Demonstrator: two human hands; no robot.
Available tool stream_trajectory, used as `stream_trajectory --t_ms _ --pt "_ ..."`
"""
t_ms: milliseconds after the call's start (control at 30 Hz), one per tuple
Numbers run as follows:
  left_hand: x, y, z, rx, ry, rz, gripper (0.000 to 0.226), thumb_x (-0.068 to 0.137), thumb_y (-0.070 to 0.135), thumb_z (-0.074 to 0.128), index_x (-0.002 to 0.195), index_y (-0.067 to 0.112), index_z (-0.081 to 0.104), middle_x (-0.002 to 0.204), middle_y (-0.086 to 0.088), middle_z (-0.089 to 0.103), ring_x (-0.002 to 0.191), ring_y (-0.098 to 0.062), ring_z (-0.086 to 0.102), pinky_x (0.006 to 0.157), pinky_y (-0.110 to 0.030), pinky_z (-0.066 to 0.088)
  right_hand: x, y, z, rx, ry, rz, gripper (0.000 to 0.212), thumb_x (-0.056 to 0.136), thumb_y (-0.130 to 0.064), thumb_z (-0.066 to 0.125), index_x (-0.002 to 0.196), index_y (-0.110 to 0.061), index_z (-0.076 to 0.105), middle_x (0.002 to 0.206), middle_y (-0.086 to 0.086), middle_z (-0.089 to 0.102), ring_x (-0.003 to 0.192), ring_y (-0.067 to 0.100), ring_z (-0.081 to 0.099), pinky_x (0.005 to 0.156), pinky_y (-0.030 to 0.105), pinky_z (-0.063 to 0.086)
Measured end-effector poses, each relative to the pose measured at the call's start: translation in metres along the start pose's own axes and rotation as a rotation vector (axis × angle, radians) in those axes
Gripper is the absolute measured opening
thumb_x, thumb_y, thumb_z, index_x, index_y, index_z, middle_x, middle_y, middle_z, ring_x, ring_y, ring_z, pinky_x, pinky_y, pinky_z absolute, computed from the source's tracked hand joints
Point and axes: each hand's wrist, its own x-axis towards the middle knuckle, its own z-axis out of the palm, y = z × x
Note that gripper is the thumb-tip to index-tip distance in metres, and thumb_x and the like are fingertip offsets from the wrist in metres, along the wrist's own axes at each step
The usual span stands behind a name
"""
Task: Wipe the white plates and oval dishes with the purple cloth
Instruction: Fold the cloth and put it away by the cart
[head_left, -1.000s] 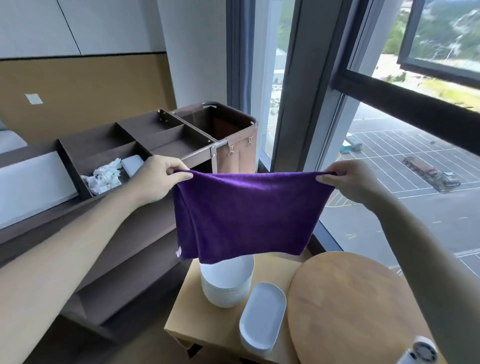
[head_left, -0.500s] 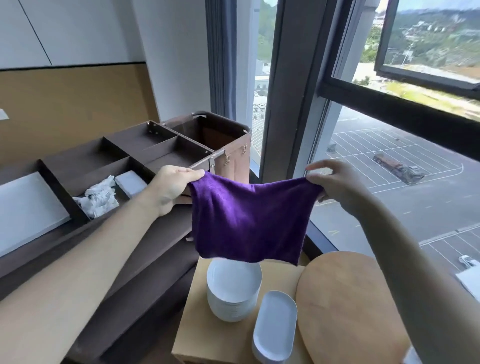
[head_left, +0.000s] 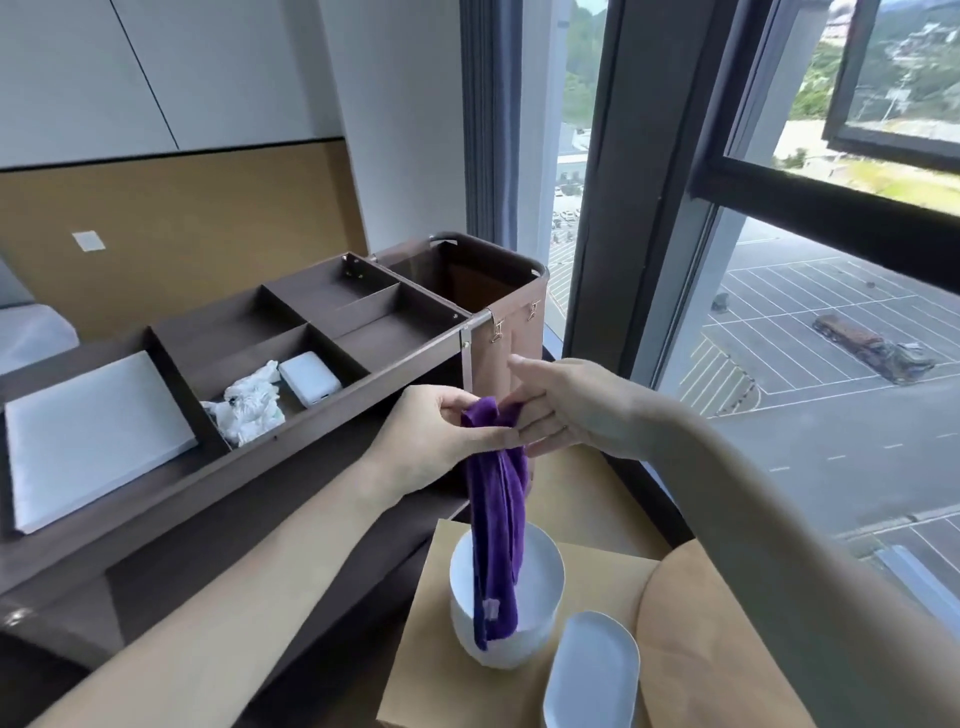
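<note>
The purple cloth (head_left: 496, 514) hangs folded in half, its top corners brought together between my two hands. My left hand (head_left: 441, 436) pinches the top of the cloth between thumb and fingers. My right hand (head_left: 566, 410) touches the cloth's top edge with straight fingers, its index finger pointing left. Below the cloth stands a stack of round white plates (head_left: 540, 587) on a small wooden table (head_left: 587, 525). The cloth's lower end hangs in front of the top plate. A stack of white oval dishes (head_left: 592, 670) lies to the right of the plates.
A dark brown service cart (head_left: 332, 395) with open compartments stands to the left, holding crumpled white paper (head_left: 249, 402), a small white box (head_left: 310, 377) and a flat white pad (head_left: 88, 436). A round wooden tabletop (head_left: 711, 649) lies at the lower right. Large windows fill the right side.
My hands have come together, folding the spread cloth in half so it hangs as a narrow strip. My right hand's fingers have straightened.
</note>
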Motion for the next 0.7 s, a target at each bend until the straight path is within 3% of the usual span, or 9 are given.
stream_trajectory --t_ms 100,167,200,300,400,467,533,600,700 --pt "0.008 -0.001 -0.001 0.145 0.083 0.032 0.033 0.072 0.030 0.094 0.097 0.014 0.079 0.088 -0.004 0.079 0.089 -0.025 0.077 0.084 -0.046 0.062 0.010 -0.009 0.007 -0.076 -0.037 -0.043 0.051 0.106 -0.053 0.039 0.116 -0.011 0.067 0.109 0.010 0.076 0.095 0.018 0.076 0.086 0.036 0.062" --pt "0.015 -0.005 -0.007 0.203 0.118 0.054 0.017 0.084 0.023 0.085 0.097 0.015 0.080 0.087 -0.001 0.079 0.088 -0.022 0.076 0.082 -0.043 0.063 0.016 -0.012 0.007 -0.144 -0.045 -0.079 0.048 0.107 -0.051 0.039 0.113 -0.013 0.068 0.106 0.007 0.077 0.094 0.016 0.076 0.088 0.034 0.062" --pt "0.018 -0.006 -0.011 0.200 0.123 0.065 0.009 0.090 0.017 0.079 0.098 0.015 0.080 0.087 -0.001 0.079 0.088 -0.021 0.076 0.081 -0.038 0.063 0.020 -0.011 0.004 -0.162 -0.048 -0.103 0.047 0.108 -0.046 0.039 0.115 -0.010 0.069 0.104 0.008 0.078 0.094 0.016 0.076 0.090 0.035 0.061" --pt "0.024 -0.006 -0.021 0.225 0.140 0.092 0.016 0.096 0.008 0.067 0.099 0.018 0.079 0.090 0.002 0.079 0.088 -0.016 0.075 0.078 -0.028 0.061 0.033 0.001 -0.016 -0.114 -0.022 -0.213 0.028 0.105 -0.018 0.048 0.128 -0.011 0.063 0.097 0.010 0.078 0.090 0.022 0.077 0.089 0.038 0.062" --pt "0.026 -0.001 -0.026 0.268 0.208 0.101 0.018 0.081 0.021 0.062 0.087 0.029 0.077 0.084 0.007 0.077 0.078 -0.005 0.071 0.069 -0.017 0.054 0.052 0.021 -0.034 -0.386 0.083 -0.260 0.057 0.088 -0.017 0.068 0.141 -0.031 0.052 0.116 0.003 0.064 0.103 0.016 0.065 0.091 0.035 0.059" --pt "0.028 0.000 -0.029 0.271 0.254 0.081 0.020 0.076 0.024 0.059 0.082 0.032 0.076 0.081 0.008 0.077 0.074 -0.003 0.069 0.068 -0.014 0.052 0.065 0.035 -0.029 -0.520 -0.027 -0.215 0.061 0.088 -0.024 0.076 0.142 -0.039 0.051 0.127 -0.001 0.051 0.113 0.012 0.054 0.094 0.030 0.052" --pt "0.028 -0.002 -0.033 0.267 0.272 0.072 0.023 0.075 0.022 0.057 0.079 0.033 0.077 0.081 0.008 0.077 0.073 -0.003 0.069 0.068 -0.015 0.052 0.079 0.047 -0.024 -0.534 -0.074 -0.242 0.038 0.091 -0.028 0.076 0.128 -0.030 0.066 0.122 -0.003 0.059 0.107 0.010 0.059 0.095 0.029 0.051" --pt "0.025 -0.005 -0.039 0.284 0.306 0.035 0.026 0.075 0.022 0.055 0.081 0.034 0.077 0.081 0.007 0.077 0.076 -0.010 0.070 0.071 -0.022 0.056 0.088 0.049 -0.025 -0.519 -0.008 -0.334 0.010 0.098 -0.021 0.068 0.103 -0.020 0.076 0.100 -0.003 0.071 0.093 0.014 0.066 0.089 0.035 0.055" --pt "0.019 -0.014 -0.046 0.308 0.352 -0.022 0.025 0.075 0.021 0.052 0.081 0.028 0.076 0.082 0.002 0.077 0.081 -0.024 0.071 0.078 -0.038 0.057 0.092 0.040 -0.033 -0.467 0.075 -0.400 0.020 0.102 -0.012 0.059 0.092 -0.015 0.076 0.084 -0.004 0.073 0.083 0.014 0.067 0.081 0.036 0.056"
